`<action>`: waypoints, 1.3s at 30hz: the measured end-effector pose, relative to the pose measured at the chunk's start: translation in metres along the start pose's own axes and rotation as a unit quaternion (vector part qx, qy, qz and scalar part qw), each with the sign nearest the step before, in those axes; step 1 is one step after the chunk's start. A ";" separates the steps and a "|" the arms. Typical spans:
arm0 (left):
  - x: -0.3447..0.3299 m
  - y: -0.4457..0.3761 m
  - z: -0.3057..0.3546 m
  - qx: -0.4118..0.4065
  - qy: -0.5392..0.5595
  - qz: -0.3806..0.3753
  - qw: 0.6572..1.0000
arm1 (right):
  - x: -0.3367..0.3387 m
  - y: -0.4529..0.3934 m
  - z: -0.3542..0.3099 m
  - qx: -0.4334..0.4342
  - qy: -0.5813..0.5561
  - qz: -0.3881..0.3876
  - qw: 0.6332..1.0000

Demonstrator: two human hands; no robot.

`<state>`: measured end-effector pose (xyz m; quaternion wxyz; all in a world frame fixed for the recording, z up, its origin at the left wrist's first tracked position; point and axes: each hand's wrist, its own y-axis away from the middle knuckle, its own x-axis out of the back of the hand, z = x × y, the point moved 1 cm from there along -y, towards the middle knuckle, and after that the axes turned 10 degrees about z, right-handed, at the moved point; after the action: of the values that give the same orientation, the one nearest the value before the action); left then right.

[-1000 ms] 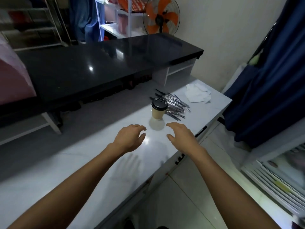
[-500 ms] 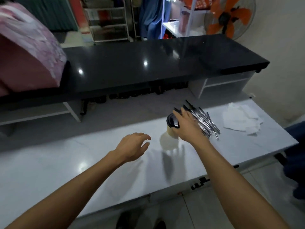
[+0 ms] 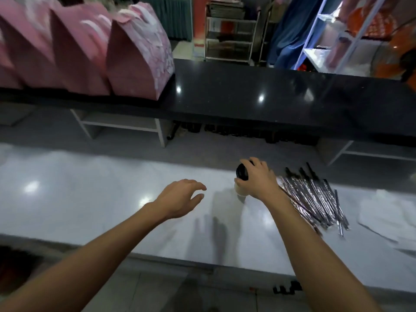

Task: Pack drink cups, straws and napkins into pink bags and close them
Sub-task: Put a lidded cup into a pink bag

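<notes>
Fingers of the right hand [image 3: 256,180] wrap the black-lidded drink cup [image 3: 241,181] from its right side, on the white counter [image 3: 90,199] just left of the wrapped straws [image 3: 315,199]; napkins [image 3: 387,212] lie far right. Left hand [image 3: 180,199] hovers loose, fingers curled, grasping nothing, while pink bags [image 3: 135,61] stand on the far black counter [image 3: 270,95]

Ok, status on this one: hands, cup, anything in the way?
Right hand shut on cup. Left hand open, empty. Straws right of the cup; nothing in the way.
</notes>
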<state>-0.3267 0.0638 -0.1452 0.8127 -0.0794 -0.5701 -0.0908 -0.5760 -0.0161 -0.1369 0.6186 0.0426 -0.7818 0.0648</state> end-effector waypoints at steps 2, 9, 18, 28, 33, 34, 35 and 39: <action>0.011 0.015 -0.019 0.018 0.003 0.016 1.000 | -0.003 -0.002 -0.037 0.031 -0.016 0.004 0.999; 0.065 0.104 -0.121 0.097 -0.004 0.068 0.993 | -0.025 0.004 -0.202 0.142 -0.041 0.002 0.989; 0.131 0.265 -0.293 0.227 -0.010 0.148 0.963 | -0.060 0.045 -0.447 0.347 -0.009 0.021 0.938; 0.184 0.407 -0.402 0.356 -0.008 0.213 0.910 | -0.080 0.080 -0.651 0.455 -0.085 0.019 0.886; 0.199 0.442 -0.437 0.403 -0.014 0.234 0.885 | -0.101 0.078 -0.718 0.488 -0.110 -0.001 0.866; 0.201 0.447 -0.444 0.412 -0.013 0.237 0.880 | -0.105 0.075 -0.731 0.492 -0.117 -0.002 0.862; 0.203 0.452 -0.452 0.420 -0.013 0.239 0.875 | -0.107 0.071 -0.744 0.496 -0.125 -0.001 0.859; 0.213 0.461 -0.494 0.439 -0.023 0.248 0.863 | -0.113 0.048 -0.797 0.506 -0.175 0.004 0.844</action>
<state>0.3045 0.3842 -0.1228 0.7460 0.1443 -0.5309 0.3753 0.2100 0.1530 -0.0688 0.3634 0.3575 -0.7360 0.4456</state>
